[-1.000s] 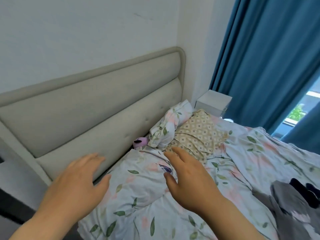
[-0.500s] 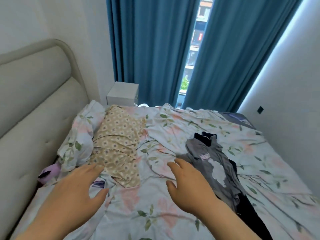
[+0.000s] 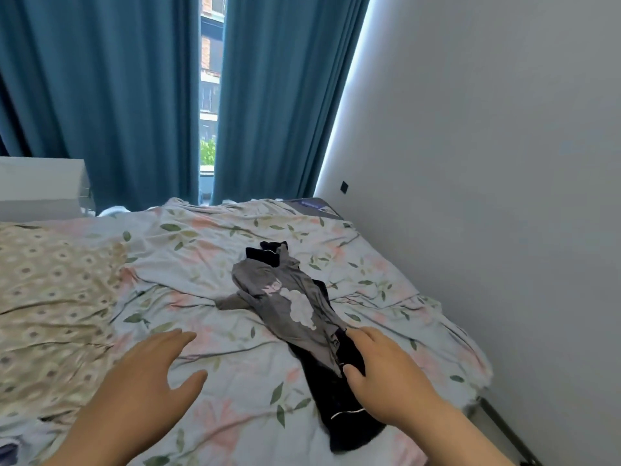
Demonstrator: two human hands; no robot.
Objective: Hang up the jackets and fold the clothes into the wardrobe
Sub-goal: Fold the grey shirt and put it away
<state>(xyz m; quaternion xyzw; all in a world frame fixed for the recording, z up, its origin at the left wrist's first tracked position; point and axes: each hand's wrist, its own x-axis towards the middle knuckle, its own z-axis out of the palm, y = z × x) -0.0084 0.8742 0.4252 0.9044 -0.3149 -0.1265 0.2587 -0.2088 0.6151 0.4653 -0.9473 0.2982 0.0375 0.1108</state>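
Observation:
A crumpled grey garment (image 3: 285,297) with a white and pink print lies on the floral bed cover (image 3: 201,250). Under it and toward me lies a black garment (image 3: 339,398) with thin white piping. My right hand (image 3: 386,375) hovers over the black garment's right side, fingers relaxed and spread, holding nothing. My left hand (image 3: 151,378) is open above the bed cover, left of the clothes, empty.
A beige patterned pillow (image 3: 43,297) lies at the left. A white bedside cabinet (image 3: 40,183) stands behind it. Blue curtains (image 3: 134,95) hang at the back with a gap to the window. A white wall (image 3: 487,163) runs close along the bed's right side.
The view has swung right, from the headboard to the clothes on the bed. Both hands moved with it; my right hand now reaches over the black garment.

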